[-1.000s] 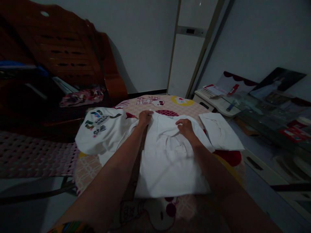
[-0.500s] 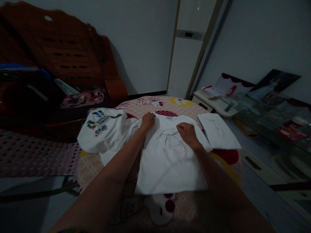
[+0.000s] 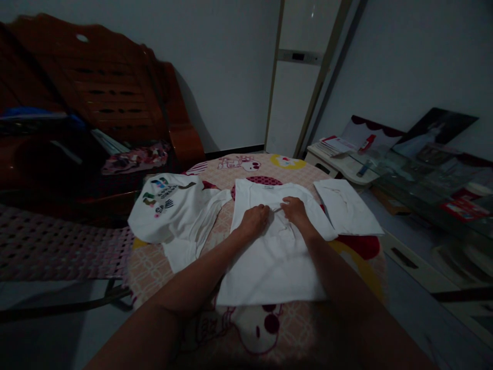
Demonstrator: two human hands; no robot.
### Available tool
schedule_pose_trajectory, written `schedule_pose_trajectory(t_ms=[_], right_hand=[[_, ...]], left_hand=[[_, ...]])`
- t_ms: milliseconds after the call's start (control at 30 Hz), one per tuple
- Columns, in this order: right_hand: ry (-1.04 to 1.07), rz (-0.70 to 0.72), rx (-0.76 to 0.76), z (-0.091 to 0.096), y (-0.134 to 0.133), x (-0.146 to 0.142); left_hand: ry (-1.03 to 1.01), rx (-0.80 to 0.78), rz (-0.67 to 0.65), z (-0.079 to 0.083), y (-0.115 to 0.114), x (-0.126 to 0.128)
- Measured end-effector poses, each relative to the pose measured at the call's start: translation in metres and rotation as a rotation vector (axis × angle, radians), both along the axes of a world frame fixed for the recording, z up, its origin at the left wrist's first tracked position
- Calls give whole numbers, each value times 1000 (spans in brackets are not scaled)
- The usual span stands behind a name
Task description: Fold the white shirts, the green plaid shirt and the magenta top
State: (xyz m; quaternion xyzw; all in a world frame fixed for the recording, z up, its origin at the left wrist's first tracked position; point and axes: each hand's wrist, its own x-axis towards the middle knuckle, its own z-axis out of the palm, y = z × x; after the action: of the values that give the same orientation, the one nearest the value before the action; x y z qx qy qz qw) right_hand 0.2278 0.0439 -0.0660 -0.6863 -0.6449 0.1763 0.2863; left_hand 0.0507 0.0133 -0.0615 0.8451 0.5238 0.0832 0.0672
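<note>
A white T-shirt (image 3: pixel 269 267) lies spread on the round table, its neckline at the far edge and its left side folded inward. My left hand (image 3: pixel 256 220) is closed on a bit of its fabric near the middle of the chest. Close by on the right, my right hand (image 3: pixel 295 209) pinches the same shirt, with a small ridge of cloth raised between the two hands. Left of the shirt is a rumpled white garment (image 3: pixel 181 205) with a colourful print. To the right rests a folded white garment (image 3: pixel 346 208).
A patterned cloth covers the round table (image 3: pixel 154 267). Behind on the left stands a carved wooden bench (image 3: pixel 111 87) with cloth and other items on it. A woven chair (image 3: pixel 69 246) is at the left, and a glass-topped cabinet (image 3: pixel 416 195) with papers is on the right.
My left hand has moved right and nearer from the shirt's left shoulder to its middle, and that side edge now lies folded in. My right hand has stayed nearly in place.
</note>
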Motion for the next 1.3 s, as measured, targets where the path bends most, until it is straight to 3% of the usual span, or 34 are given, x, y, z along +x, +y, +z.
schedule_pose_trajectory(t_ms=[100, 267, 400, 467, 667, 767, 933, 1067, 1300], right_hand=[[-125, -99, 4, -2, 9, -11], [-174, -98, -11, 1, 18, -20], [-90, -126, 77, 7, 24, -17], [-74, -133, 106, 8, 27, -16], [-100, -107, 91, 1, 31, -15], [-93, -87, 81, 0, 31, -13], [-157, -78, 65, 5, 30, -10], [-275, -78, 56, 4, 29, -9], [-425, -1, 4, -2, 24, -4]], left_hand=[[-29, 2, 8, -1, 1, 1], [-255, -23, 64, -10, 10, -5], [-633, -227, 91, -17, 23, -17], [-693, -304, 76, -17, 25, -21], [-269, -69, 16, -10, 9, -9], [-169, -19, 18, -7, 4, -2], [-219, 6, -94, -1, -2, -8], [-218, -84, -224, -3, -5, -15], [-365, -216, -280, -2, 5, -22]])
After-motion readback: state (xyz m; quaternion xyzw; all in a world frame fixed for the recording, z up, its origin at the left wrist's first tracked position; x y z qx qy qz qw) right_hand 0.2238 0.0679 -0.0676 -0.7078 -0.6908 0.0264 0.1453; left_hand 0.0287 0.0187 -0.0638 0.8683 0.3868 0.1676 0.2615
